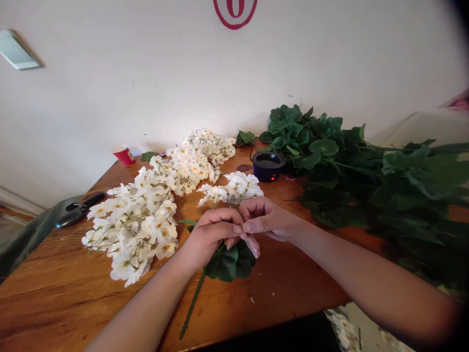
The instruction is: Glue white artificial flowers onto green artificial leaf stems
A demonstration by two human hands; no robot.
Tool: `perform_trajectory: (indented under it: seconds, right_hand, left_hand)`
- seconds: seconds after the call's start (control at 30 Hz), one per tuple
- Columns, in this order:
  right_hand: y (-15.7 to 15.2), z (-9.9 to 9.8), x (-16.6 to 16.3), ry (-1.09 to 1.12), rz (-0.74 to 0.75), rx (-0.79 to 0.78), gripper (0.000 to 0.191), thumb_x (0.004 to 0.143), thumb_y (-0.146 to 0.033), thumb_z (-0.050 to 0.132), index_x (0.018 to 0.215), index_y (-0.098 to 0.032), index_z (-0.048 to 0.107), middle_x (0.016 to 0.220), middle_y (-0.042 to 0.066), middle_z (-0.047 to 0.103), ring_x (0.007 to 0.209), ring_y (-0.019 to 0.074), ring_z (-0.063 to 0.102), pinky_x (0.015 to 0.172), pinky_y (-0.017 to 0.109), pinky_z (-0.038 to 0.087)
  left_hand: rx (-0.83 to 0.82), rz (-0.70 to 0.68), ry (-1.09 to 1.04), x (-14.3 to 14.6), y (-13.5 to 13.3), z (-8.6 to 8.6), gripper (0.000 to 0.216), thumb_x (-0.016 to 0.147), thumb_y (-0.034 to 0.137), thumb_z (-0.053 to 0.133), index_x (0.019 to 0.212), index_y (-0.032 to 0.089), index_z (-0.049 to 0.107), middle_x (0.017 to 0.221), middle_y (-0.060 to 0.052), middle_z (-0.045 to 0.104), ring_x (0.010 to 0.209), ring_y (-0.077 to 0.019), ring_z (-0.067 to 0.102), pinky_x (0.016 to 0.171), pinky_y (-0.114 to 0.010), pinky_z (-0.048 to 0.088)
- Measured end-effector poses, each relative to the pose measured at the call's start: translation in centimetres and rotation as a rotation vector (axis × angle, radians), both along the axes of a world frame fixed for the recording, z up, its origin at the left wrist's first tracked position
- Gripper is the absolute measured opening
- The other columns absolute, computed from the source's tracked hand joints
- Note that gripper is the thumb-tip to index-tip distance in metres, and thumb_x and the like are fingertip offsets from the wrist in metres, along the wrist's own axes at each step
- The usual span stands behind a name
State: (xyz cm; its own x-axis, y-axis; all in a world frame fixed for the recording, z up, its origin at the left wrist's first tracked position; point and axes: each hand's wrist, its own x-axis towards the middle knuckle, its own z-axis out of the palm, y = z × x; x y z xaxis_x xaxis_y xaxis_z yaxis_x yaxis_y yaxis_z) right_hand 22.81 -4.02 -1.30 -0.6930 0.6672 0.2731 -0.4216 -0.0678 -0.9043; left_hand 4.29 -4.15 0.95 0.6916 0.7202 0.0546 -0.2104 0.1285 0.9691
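My left hand (219, 230) is closed around an artificial flower, its fingers wrapped over the upper stem. White blossoms (242, 187) stand just beyond the fingers. Dark green leaves (225, 264) hang beneath the hand, and the green stem (192, 307) slants down toward the table's front edge. My right hand (269, 221) meets the left one, thumb and fingers pinched together close to the left fingertips. What lies in that pinch is hidden by the fingers.
White artificial flowers (146, 220) are heaped on the left of the wooden table (47, 303). Green leaf sprays (330, 156) pile up at right. Between them sits a dark blue pot (268, 168) with a lit red light. Black-handled scissors (78, 210) and a red paper cup (124, 155) are at left.
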Motion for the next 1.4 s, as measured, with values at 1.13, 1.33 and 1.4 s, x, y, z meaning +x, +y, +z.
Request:
perform_trajectory:
  seconds: [1.13,1.33,1.4]
  right_hand:
    - [0.12,0.07,-0.21,0.003,-0.005,-0.041,0.025,0.082,-0.033,0.07,0.072,-0.015,0.056,0.058,0.001,0.069,0.047,0.0126,0.063,0.051,0.024,0.052]
    - [-0.07,0.3,-0.27,0.002,-0.002,-0.024,0.021,0.084,-0.028,0.068,0.073,-0.014,0.058,0.059,0.0,0.069,0.046,0.0125,0.063,0.05,0.023,0.051]
    - [-0.12,0.29,-0.3,0.013,0.01,-0.024,0.02,0.084,-0.027,0.067,0.073,-0.013,0.058,0.059,0.001,0.069,0.046,0.0131,0.064,0.05,0.023,0.051]
  left_hand:
    - [-0.031,0.041,-0.01,0.04,-0.24,0.12,0.009,0.077,0.018,0.064,0.071,0.013,0.067,0.052,0.001,0.051,0.05,-0.0099,0.044,0.053,-0.026,0.027]
    - [-0.047,0.034,-0.009,0.07,-0.26,0.0,0.009,0.075,0.018,0.066,0.069,0.012,0.066,0.051,0.001,0.052,0.049,-0.0092,0.043,0.052,-0.025,0.027]
    - [-0.068,0.031,-0.029,0.12,-0.31,0.02,0.009,0.075,0.018,0.066,0.069,0.012,0.066,0.05,0.001,0.052,0.049,-0.0085,0.042,0.051,-0.024,0.027]
